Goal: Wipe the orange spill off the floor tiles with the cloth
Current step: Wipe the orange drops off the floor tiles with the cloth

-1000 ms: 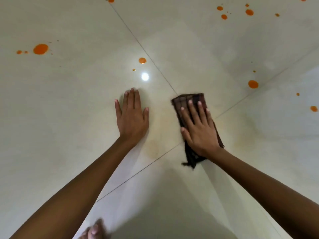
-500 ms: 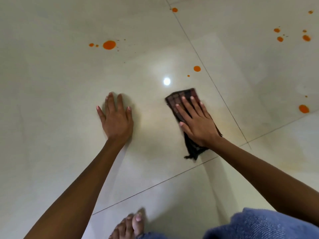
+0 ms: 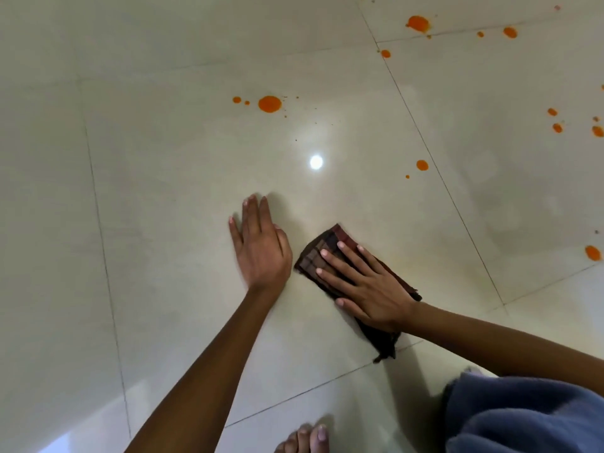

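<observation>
My right hand (image 3: 362, 286) presses flat on a folded dark brown checked cloth (image 3: 330, 245) lying on the pale floor tiles (image 3: 163, 207). My left hand (image 3: 260, 246) rests flat on the tile just left of the cloth, fingers together, holding nothing. Orange drops dot the floor: a large one (image 3: 270, 103) far ahead of my left hand, a smaller one (image 3: 422, 165) ahead and right of the cloth, another (image 3: 592, 253) at the right edge, and several at the top right (image 3: 418, 23). A faint yellowish smear (image 3: 434, 266) lies right of the cloth.
Toes of my bare foot (image 3: 307, 438) show at the bottom edge, and blue fabric of my clothing (image 3: 526, 416) fills the bottom right corner. A bright lamp reflection (image 3: 316, 162) shines on the tile ahead of the hands.
The view has swung left and down, so the drops sit further right and lower in frame. My right hand slid the cloth leftward across the tile joint, towards my left hand.
</observation>
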